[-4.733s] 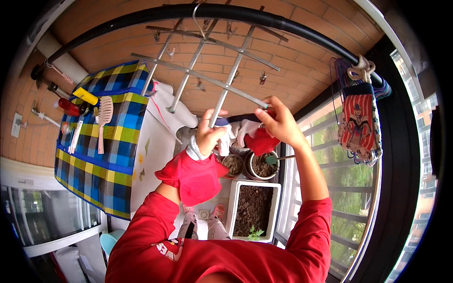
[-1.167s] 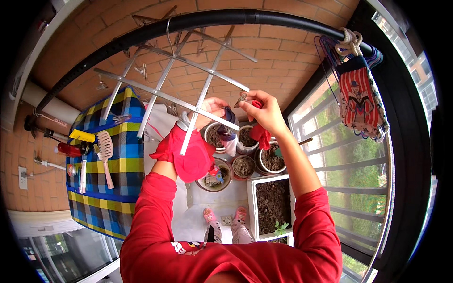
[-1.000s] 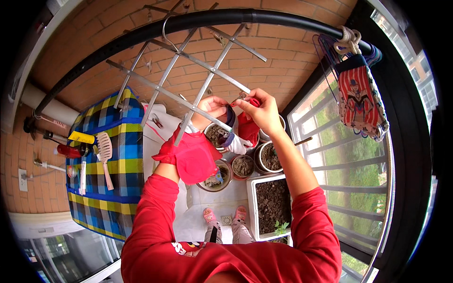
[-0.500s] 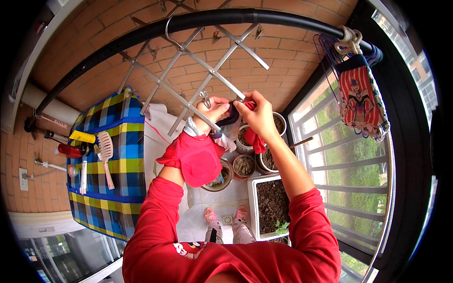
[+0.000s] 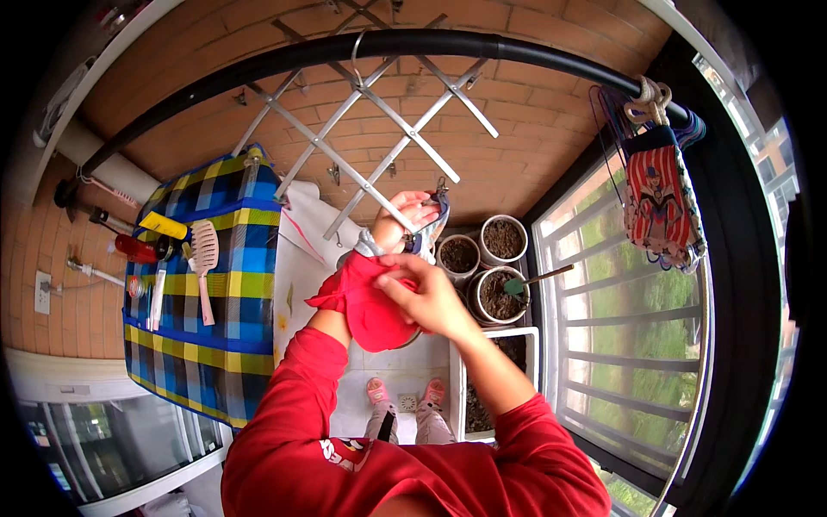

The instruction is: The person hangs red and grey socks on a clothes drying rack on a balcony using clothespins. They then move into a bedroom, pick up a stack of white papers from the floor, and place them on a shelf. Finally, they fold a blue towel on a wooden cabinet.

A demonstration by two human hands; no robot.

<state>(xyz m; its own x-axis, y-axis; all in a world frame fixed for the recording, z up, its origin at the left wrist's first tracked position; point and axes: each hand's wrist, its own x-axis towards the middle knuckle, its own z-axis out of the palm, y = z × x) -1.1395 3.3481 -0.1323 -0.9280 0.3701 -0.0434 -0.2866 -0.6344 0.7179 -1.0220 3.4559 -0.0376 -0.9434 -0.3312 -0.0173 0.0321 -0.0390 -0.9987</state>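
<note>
A pale tiled balcony floor (image 5: 392,379) carried three round pots of soil (image 5: 487,267) near the railing and a long white planter (image 5: 495,379) just beside them. A small drain (image 5: 407,402) sat between the person's pink slippers (image 5: 377,393).

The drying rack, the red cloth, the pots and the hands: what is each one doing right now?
Folding drying rack: spread open, hanging by a hook from the black bar.
Red cloth: bunched over the left wrist.
Left hand: raised at a rack bar, gripping a grey garment.
Right hand: touching the red cloth.
Round pots: filled with soil.
Clothes hangers: hanging from the bar.
</note>
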